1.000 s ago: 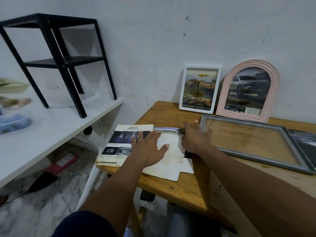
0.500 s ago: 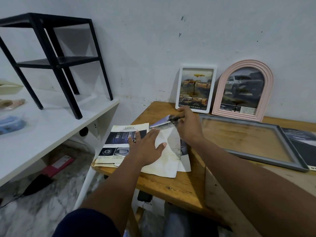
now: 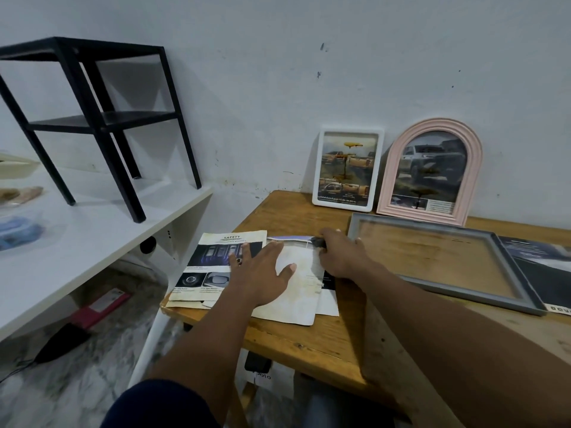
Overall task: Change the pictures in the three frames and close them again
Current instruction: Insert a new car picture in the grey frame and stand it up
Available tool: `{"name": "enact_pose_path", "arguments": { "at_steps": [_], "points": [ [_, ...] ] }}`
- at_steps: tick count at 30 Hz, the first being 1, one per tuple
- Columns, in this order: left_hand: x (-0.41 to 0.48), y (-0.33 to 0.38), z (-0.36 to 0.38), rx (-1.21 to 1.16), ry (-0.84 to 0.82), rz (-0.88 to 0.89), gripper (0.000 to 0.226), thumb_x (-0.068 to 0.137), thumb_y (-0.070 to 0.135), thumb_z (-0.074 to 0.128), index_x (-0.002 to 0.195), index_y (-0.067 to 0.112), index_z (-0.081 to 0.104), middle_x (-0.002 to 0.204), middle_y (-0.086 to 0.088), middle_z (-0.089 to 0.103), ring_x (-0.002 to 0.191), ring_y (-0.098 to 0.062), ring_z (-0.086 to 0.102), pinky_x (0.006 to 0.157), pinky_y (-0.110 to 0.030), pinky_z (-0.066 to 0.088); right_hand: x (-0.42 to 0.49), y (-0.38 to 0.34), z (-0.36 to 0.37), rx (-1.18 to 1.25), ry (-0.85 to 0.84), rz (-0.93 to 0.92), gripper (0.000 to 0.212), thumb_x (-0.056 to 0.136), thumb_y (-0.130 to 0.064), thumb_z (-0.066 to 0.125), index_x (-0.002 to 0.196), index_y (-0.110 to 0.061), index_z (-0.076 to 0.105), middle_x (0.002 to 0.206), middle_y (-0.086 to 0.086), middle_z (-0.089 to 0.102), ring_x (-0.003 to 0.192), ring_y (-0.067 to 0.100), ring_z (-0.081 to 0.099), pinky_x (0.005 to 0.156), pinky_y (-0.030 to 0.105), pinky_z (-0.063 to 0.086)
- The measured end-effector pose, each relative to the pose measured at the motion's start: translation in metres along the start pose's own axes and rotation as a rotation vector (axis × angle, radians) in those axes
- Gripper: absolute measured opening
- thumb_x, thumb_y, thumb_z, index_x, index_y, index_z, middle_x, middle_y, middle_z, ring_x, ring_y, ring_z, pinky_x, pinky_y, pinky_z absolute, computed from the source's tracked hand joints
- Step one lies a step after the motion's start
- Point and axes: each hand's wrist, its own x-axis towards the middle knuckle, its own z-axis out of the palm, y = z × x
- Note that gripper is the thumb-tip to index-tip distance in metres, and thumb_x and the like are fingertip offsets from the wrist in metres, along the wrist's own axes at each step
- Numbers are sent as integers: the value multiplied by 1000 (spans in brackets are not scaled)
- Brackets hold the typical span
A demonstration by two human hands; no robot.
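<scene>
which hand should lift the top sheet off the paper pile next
Right. The right hand already sits at the top sheet's far corner beside the grey frame; the left hand lies flat, pinning the pile.

A: What's at nine o'clock?
B: A black rack (image 3: 92,118) standing on a white shelf (image 3: 92,236), with blurred blue and tan items (image 3: 18,211) at its far left edge.
A: And at seven o'clock?
B: Marble floor (image 3: 77,381), a red box (image 3: 102,305) and a dark object (image 3: 61,341) on it.
</scene>
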Motion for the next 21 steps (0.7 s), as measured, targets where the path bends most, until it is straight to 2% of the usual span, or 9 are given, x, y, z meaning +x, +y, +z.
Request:
{"name": "enact_pose_path", "arguments": {
  "at_steps": [1, 3, 6, 8, 11, 14, 16, 19, 21],
  "points": [
    [0, -1, 0, 1, -3, -1, 69, 100, 68, 26, 160, 37, 14, 171, 8, 8, 155, -39, -5, 120, -67, -1, 2, -1, 5, -26, 15, 4, 49, 99, -19, 47, 146, -21, 35, 154, 8, 38, 148, 27, 24, 120, 55, 9],
    [1, -1, 1, 4, -5, -5, 70, 100, 69, 26, 160, 37, 14, 171, 9, 7, 156, -38, -5, 120, -66, -1, 6, -3, 11, -72, 118, 3, 45, 97, -18, 51, 141, -22, 41, 148, 8, 47, 145, 26, 30, 119, 57, 7],
    [3, -1, 2, 17, 0, -7, 70, 99, 69, 25, 161, 36, 14, 171, 9, 8, 156, -39, -5, 120, -67, -1, 8, -6, 15, -29, 267, -2, 40, 93, -15, 57, 131, -25, 48, 125, 5, 65, 125, 27, 51, 115, 51, 23],
    [3, -1, 2, 18, -2, -9, 70, 100, 68, 25, 160, 35, 14, 171, 8, 8, 155, -39, -4, 120, -67, -1, 10, -9, 15, 75, 318, -19, 39, 92, -12, 60, 127, -27, 51, 117, 3, 69, 117, 27, 56, 106, 46, 36],
    [4, 0, 1, 4, -2, -15, 71, 100, 69, 24, 161, 36, 11, 171, 9, 6, 155, -39, -5, 120, -67, -1, 14, -17, 7, 333, 375, -42, 36, 90, -5, 63, 117, -28, 57, 108, 1, 69, 102, 24, 62, 88, 46, 53],
    [4, 2, 0, -15, 7, -2, 71, 100, 68, 23, 161, 36, 9, 171, 10, 4, 155, -39, -3, 120, -67, -1, 14, -17, -12, 477, 448, -34, 30, 89, 0, 62, 106, -25, 59, 97, 0, 68, 89, 20, 63, 77, 45, 57],
    [5, 4, 0, -20, 5, -2, 70, 100, 68, 23, 161, 35, 9, 171, 10, 4, 155, -39, -2, 120, -66, 0, 13, -10, -27, 528, 509, -34, 31, 89, 5, 59, 102, -22, 59, 96, 3, 66, 87, 22, 62, 77, 43, 56],
    [7, 7, -2, -5, -32, 8, 70, 101, 67, 26, 161, 35, 11, 171, 9, 6, 155, -40, -2, 120, -67, 1, 10, 6, -52, 530, 605, -24, 28, 90, 7, 57, 101, -19, 60, 100, 1, 62, 96, 20, 61, 85, 39, 55],
    [9, 11, -6, 0, -53, 5, 69, 101, 66, 29, 161, 34, 16, 171, 7, 8, 155, -39, -2, 120, -67, -2, 10, 23, -74, 508, 645, 12, 26, 91, 5, 57, 102, -19, 59, 108, 5, 62, 98, 21, 60, 81, 34, 52]
  ]
}}
